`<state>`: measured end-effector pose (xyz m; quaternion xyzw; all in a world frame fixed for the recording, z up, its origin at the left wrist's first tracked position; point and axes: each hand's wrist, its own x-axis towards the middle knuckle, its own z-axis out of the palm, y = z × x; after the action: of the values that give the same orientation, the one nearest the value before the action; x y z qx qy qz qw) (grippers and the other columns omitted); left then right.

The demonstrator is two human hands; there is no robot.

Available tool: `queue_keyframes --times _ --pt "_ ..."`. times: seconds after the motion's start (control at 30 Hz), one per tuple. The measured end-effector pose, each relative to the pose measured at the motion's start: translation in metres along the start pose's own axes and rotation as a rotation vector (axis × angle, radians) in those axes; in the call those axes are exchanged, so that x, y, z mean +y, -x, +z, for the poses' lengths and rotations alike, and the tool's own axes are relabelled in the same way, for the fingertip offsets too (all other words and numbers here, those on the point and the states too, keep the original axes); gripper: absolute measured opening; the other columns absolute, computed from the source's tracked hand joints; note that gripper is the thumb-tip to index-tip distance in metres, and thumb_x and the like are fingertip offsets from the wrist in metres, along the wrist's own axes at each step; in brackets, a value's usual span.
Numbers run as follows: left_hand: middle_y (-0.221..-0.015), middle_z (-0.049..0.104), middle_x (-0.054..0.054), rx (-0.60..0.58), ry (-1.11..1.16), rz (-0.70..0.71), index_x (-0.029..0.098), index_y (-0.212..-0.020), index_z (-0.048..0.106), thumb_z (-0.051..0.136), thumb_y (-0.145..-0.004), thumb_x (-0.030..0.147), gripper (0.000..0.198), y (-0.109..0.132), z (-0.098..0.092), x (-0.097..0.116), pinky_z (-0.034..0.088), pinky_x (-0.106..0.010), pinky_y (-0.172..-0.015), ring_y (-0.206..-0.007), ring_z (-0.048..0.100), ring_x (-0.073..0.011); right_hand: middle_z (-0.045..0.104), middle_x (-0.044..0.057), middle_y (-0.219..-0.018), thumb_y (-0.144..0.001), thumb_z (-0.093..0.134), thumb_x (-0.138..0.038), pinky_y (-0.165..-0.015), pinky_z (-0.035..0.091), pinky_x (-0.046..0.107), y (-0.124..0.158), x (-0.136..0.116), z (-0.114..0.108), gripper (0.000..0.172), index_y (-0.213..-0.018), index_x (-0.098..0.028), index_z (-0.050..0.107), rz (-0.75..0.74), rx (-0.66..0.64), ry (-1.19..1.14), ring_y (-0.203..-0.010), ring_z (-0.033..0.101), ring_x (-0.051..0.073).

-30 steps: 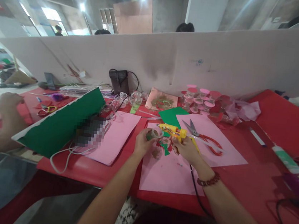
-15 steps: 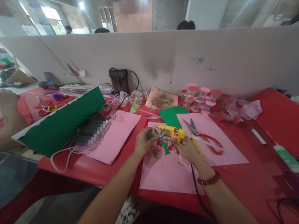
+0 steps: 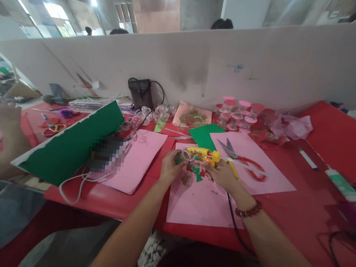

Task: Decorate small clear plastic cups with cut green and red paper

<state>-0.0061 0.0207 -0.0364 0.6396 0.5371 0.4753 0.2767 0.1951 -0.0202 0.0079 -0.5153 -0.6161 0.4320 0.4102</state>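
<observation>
My right hand (image 3: 223, 174) is wrapped round a yellow hot glue gun (image 3: 204, 153), and a clear glue stick (image 3: 248, 166) juts from its rear. The nozzle points left, at the rim of a small clear plastic cup (image 3: 188, 155). My left hand (image 3: 171, 167) grips that cup from its left side; fingers cover part of it. Whether nozzle and rim touch, I cannot tell. Below both hands lies a pink sheet (image 3: 201, 209) with green paper scraps (image 3: 198, 176) and red bits. Red-handled scissors (image 3: 242, 160) rest open on another pink sheet (image 3: 272, 182) to the right.
Joined clear cups with pink discs (image 3: 239, 115) stand at the back, before a white partition (image 3: 179, 65). A marker (image 3: 308, 160) and a green-white tube (image 3: 345, 187) lie right. A green board (image 3: 76, 147) leans left, near another person's arm (image 3: 6, 144). The glue gun's black cord (image 3: 235, 221) hangs over the table edge.
The view has shifted slightly. Both hands keep their hold on cup and glue gun, almost in place. An orange glow now shows on the gun near my right fingers.
</observation>
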Motion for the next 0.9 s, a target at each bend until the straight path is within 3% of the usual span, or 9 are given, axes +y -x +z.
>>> queue_keyframes --times 0.2,0.9 --pt "-0.099 0.072 -0.007 0.009 0.001 -0.013 0.02 -0.099 0.069 0.076 -0.064 0.018 0.036 0.001 -0.001 0.002 0.051 -0.037 -0.09 -0.097 0.066 -0.0237 0.043 -0.007 -0.043 -0.075 0.061 -0.068 -0.041 0.033 0.025 -0.001 0.004 0.0 0.048 -0.075 -0.021 0.051 0.011 0.006 -0.036 -0.038 0.039 0.01" --pt "-0.099 0.071 -0.006 0.0 -0.006 -0.006 0.021 -0.097 0.069 0.076 -0.064 0.018 0.034 0.001 -0.002 0.002 0.05 -0.037 -0.089 -0.097 0.066 -0.0237 0.043 -0.006 -0.042 -0.072 0.059 -0.071 -0.04 0.035 0.025 0.002 -0.013 -0.002 0.05 -0.068 -0.023 0.048 0.019 0.022 -0.015 -0.039 0.041 0.011"
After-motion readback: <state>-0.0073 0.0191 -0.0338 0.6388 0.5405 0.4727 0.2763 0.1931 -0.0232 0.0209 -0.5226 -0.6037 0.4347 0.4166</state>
